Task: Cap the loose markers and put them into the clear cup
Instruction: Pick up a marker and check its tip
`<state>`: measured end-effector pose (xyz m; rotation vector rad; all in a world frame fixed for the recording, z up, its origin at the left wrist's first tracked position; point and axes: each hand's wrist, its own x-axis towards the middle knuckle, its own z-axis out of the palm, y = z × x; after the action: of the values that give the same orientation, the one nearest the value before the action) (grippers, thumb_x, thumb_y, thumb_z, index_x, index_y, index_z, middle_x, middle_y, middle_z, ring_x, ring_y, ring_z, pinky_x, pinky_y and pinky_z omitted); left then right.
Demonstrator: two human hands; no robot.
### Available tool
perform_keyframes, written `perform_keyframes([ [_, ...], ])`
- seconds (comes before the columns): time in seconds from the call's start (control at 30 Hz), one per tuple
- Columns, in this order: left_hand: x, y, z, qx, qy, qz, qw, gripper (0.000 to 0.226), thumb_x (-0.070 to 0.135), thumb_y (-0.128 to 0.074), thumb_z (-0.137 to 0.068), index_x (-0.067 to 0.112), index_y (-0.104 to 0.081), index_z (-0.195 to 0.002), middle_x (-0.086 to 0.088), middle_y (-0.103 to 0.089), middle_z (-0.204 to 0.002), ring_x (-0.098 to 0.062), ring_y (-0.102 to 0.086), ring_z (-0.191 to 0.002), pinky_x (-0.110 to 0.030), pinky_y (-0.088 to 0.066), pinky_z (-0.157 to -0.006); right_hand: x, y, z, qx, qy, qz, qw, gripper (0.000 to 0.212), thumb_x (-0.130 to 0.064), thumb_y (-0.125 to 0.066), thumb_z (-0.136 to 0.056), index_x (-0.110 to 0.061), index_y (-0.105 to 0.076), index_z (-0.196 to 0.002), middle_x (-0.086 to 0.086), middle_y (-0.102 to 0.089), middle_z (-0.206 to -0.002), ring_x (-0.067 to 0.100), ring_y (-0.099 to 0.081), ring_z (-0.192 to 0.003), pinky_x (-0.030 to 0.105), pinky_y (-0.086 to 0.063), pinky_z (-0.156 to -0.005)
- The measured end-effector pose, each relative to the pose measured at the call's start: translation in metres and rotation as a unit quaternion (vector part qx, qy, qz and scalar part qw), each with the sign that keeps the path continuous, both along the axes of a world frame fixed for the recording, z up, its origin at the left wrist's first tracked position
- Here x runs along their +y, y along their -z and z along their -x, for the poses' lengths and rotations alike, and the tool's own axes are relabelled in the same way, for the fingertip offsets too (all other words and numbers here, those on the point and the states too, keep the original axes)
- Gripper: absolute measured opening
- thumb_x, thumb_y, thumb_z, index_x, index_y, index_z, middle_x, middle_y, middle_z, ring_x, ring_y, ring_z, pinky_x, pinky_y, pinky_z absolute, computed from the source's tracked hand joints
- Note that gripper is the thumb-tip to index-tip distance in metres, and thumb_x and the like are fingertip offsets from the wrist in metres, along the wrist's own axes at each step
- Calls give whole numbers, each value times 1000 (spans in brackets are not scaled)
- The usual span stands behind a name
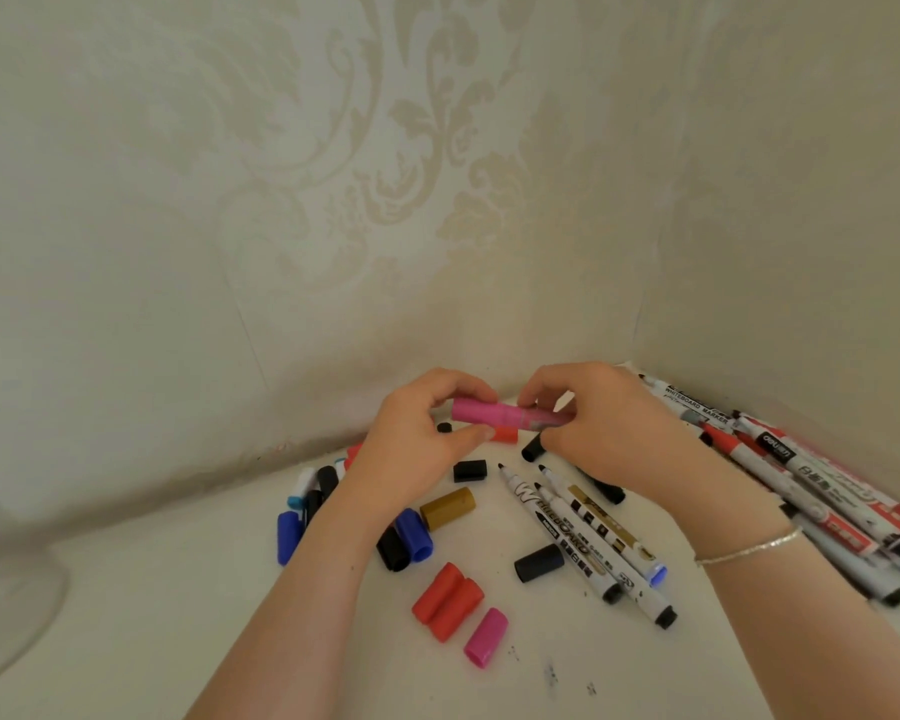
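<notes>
Fingers on both sides are curled round the pink marker (pixel 510 414), held level above the surface (pixel 188 605) near the corner of the walls. Left hand (pixel 411 449) pinches the pink cap end between thumb and fingertips, right hand (pixel 601 423) grips the barrel, and the two halves look pushed together or very nearly so; I cannot tell if the cap is fully seated.

Plenty left, by my reckoning. Two uncapped whiteboard markers (pixel 583 543) lie just below my right hand with bare tips pointing away from me, and a heap of markers (pixel 811 480) sits along the right wall, some with tips exposed. Loose caps are scattered in front of me: two red caps (pixel 448 600) side by side, a spare pink cap (pixel 485 637) next to them, a blue cap (pixel 414 535), a gold cap (pixel 448 507), several black ones. At the far left edge sits something pale and rounded (pixel 11 610) that may be the clear cup, though it is too blurred to be sure, and I can see no markers in it. So this looks like the early going.
</notes>
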<state>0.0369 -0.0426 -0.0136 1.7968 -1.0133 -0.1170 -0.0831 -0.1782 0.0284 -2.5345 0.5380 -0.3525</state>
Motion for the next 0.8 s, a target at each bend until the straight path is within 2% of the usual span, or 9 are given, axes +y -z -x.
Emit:
perform_keyframes([
  [0.13,3,-1,-1,67,37,1,997,30,6,-75,-79,32,-67,-92,8,-68,-94,-4,-64,-81,-22,-50,-74,-5,-2,2,-10,-13,13,1000,34,-14,-64,-79,-44,-69,-94,-15,-69,-93,9,-64,-86,37,-56,-79],
  [0.3,2,-4,4,150,103,14,983,24,3,-69,-84,18,-65,-102,4,-73,-85,-15,-71,-77,-21,-53,-64,-3,-3,3,-31,-47,22,998,29,-17,-66,-81,-41,-71,-98,-14,-71,-87,4,-63,-81,33,-55,-79],
  [0.43,-2,-4,11,147,61,6,987,16,16,-71,-84,18,-67,-100,2,-66,-62,-7,-58,-50,-21,-48,-52,-2,5,-2,-68,-65,73,993,27,-14,-64,-82,-33,-72,-100,-7,-71,-90,13,-62,-89,37,-51,-81],
  [0.5,-5,-4,12,147,30,38,988,11,21,-68,-87,16,-68,-97,-8,-64,-63,-8,-50,-47,-22,-43,-49,1,12,-9,-142,-59,176,972,26,-8,-62,-80,-20,-71,-101,0,-69,-96,22,-60,-98,42,-50,-84],
  [0.57,-7,-4,11,168,2,84,982,10,19,-66,-88,15,-67,-97,-19,-67,-77,-9,-49,-49,-23,-43,-48,8,15,-13,-253,-21,220,942,15,-2,-62,-76,-9,-68,-89,5,-63,-87,25,-58,-85,39,-51,-70],
  [0.63,-6,-5,10,181,-20,115,977,11,18,-65,-88,12,-66,-98,-26,-64,-81,-11,-47,-49,-24,-43,-48,13,11,-12,-285,46,143,947,2,-8,-61,-80,-10,-62,-79,2,-57,-73,19,-53,-65,31,-46,-56],
  [0.7,-5,-5,11,194,-11,141,971,14,15,-64,-89,7,-66,-99,-24,-64,-79,-11,-45,-48,-23,-41,-47,15,4,-12,-191,77,-102,973,17,-27,-60,-88,-12,-63,-82,3,-62,-66,14,-53,-54,26,-44,-51],
  [0.73,-5,-5,12,209,2,154,966,14,13,-63,-89,4,-65,-100,-19,-66,-77,-10,-44,-48,-21,-39,-45,14,3,-11,-156,67,-242,955,26,-36,-59,-90,-11,-65,-87,6,-64,-66,13,-54,-51,26,-45,-51],
  [0.8,-6,-5,13,236,28,165,957,14,10,-62,-89,0,-64,-99,-10,-67,-77,-9,-43,-48,-19,-36,-44,12,6,-13,-164,37,-447,879,38,-41,-55,-92,-5,-66,-99,7,-62,-64,14,-53,-49,25,-46,-50],
])
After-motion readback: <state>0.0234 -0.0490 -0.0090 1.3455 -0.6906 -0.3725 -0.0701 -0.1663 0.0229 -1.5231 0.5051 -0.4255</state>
